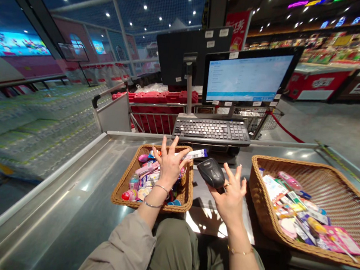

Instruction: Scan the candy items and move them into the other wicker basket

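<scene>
My left hand (pixel 170 166) is over the smaller wicker basket (pixel 118 188), with thumb and index finger closed on a slim white and blue packet (pixel 197 154) and the other fingers fanned out. Small toys and wrapped sweets fill this basket, among them a pink item with a red end (pixel 130 195) and a little clear bottle (pixel 134 182). In my right hand (pixel 231 199) is a black barcode scanner (pixel 211 172), its head turned toward the packet. The scanner's handle is mostly hidden by the hand.
A larger wicker basket (pixel 261 205) on the right holds several colourful packets. Behind the hands stand a keyboard (pixel 213 129) and a lit monitor (pixel 246 77). The metal counter (pixel 71 200) runs along the left, beside stacked bottle packs (pixel 37 131).
</scene>
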The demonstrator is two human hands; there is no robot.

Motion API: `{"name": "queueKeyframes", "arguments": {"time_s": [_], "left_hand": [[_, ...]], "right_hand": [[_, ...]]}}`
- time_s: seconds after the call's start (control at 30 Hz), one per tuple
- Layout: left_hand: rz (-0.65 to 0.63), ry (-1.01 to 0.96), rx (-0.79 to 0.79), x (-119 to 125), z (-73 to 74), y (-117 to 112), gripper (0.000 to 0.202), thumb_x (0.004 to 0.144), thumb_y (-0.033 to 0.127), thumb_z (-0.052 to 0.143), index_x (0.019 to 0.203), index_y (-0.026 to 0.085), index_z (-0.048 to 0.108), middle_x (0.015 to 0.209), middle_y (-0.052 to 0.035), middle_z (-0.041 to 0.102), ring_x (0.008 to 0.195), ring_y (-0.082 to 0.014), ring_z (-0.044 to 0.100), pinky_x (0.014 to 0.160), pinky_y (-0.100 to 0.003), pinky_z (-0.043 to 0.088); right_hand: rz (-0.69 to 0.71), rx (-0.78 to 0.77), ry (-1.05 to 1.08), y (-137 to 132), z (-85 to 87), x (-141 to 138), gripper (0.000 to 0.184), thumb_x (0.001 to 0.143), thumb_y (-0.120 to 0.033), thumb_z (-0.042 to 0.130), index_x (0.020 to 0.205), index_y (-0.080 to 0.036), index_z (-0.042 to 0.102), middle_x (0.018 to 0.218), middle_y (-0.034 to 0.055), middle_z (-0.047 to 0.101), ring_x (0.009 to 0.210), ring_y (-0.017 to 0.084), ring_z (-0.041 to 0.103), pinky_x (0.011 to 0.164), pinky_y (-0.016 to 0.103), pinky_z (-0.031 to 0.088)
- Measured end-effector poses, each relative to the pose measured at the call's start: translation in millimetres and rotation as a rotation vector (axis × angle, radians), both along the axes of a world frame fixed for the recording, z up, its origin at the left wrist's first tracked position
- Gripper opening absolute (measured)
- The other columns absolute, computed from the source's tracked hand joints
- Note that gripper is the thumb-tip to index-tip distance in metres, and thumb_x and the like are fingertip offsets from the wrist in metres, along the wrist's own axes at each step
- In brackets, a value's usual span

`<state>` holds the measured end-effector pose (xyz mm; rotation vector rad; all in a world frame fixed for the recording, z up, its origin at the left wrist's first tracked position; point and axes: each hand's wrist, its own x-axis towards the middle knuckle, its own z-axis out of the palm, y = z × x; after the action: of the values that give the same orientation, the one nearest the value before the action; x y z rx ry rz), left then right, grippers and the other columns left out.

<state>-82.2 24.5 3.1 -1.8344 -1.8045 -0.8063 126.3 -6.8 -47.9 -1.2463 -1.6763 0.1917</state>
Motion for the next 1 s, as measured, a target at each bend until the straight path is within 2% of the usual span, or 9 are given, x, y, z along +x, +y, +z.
{"name": "queueKeyframes", "arguments": {"time_s": [1.0], "left_hand": [[-0.002, -0.022, 0.001, 2.6, 0.6, 2.5, 0.032, 0.086, 0.047, 0.069, 0.118, 0.046, 0.070, 0.159, 0.0008, 0.041, 0.152, -0.0390, 0.017, 0.114, -0.075, -0.004]], "right_hand": [[0.048, -0.004, -0.017, -0.1, 0.8, 1.9, 0.019, 0.084, -0.037, 0.066, 0.092, -0.020, 0.071, 0.149, 0.0122, 0.053, 0.153, 0.038, 0.017, 0.115, 0.074, 0.013]]}}
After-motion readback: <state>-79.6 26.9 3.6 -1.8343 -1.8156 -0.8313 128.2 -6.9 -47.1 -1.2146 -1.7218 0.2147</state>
